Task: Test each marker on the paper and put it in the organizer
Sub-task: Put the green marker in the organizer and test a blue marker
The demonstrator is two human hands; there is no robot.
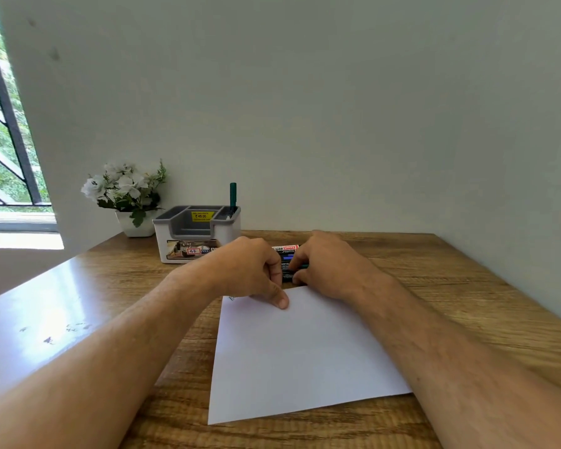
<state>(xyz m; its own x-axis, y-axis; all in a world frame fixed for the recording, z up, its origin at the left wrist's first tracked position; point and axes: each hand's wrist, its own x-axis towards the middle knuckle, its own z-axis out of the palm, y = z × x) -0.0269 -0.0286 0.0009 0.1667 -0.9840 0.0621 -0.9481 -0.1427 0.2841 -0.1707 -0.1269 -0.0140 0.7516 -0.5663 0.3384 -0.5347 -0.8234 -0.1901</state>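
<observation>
Markers [287, 262] lie bunched beyond the paper's [298, 354] far edge, axes running left-right, between my hands. Right hand [326, 265] pinches one; left hand [251, 270] is curled, contents hidden, thumb on paper. Organizer [196, 234] sits far-left, nearer my left hand.

Wooden table [450, 286]: brown grain running across the top, standing against the rear wall and reaching toward the right wall; its left part is reflecting bright daylight.
Rear wall [305, 92]: plain, pale grey-green, showing a couple of faint smudges high on the left.
Window [4, 140]: sitting at far left with dark angled bars, letting in strong light; green foliage is showing outside.
Windowsill [17, 222]: glowing white below the window.
Potted white flowers [127, 189]: standing in a white pot at the table's back left corner.
</observation>
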